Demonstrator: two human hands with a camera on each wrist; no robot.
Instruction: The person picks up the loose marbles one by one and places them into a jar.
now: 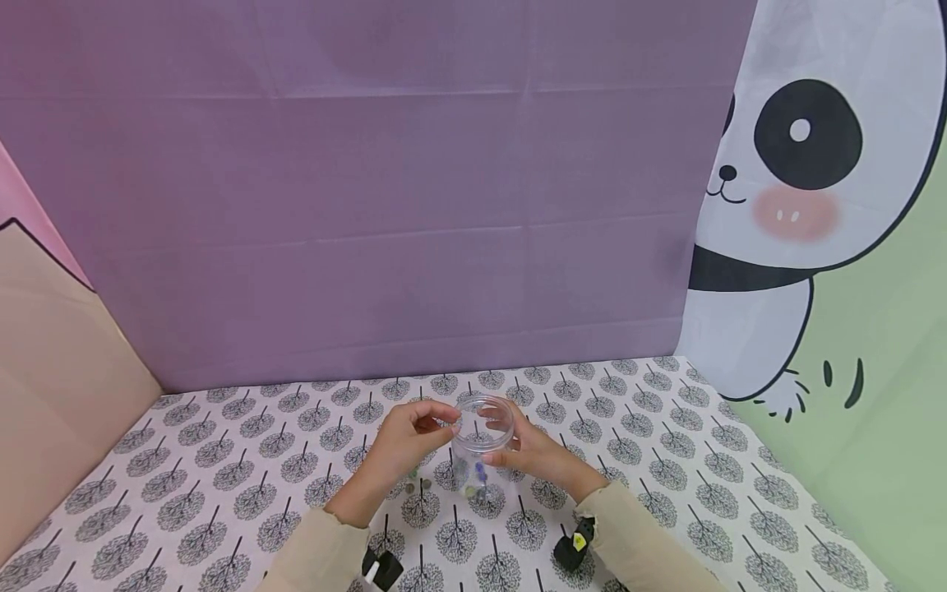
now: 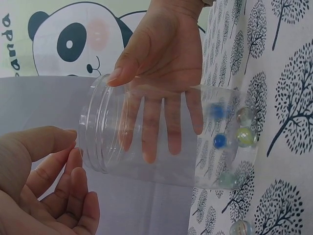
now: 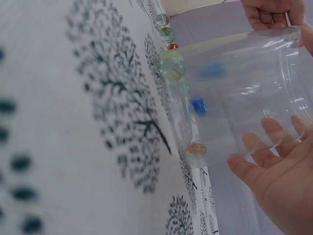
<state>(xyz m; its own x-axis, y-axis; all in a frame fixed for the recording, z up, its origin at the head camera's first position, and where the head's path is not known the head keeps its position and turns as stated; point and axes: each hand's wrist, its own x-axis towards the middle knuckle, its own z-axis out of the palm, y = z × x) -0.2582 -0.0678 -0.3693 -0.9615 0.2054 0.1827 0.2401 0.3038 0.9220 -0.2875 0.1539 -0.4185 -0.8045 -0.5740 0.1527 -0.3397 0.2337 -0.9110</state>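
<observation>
While the right grip [image 1: 538,452] holds the jar [image 1: 472,470] between thumb and spread fingers, the left grip [image 1: 408,434], tips drawn close, is beside its rim [image 2: 93,132]; I cannot tell whether it pinches anything. Below both grips are marbles [image 2: 246,137] inside the jar and other marbles [image 1: 425,484] on the bench [image 1: 222,452]; purple cloth [image 1: 370,189] hangs beyond.
</observation>
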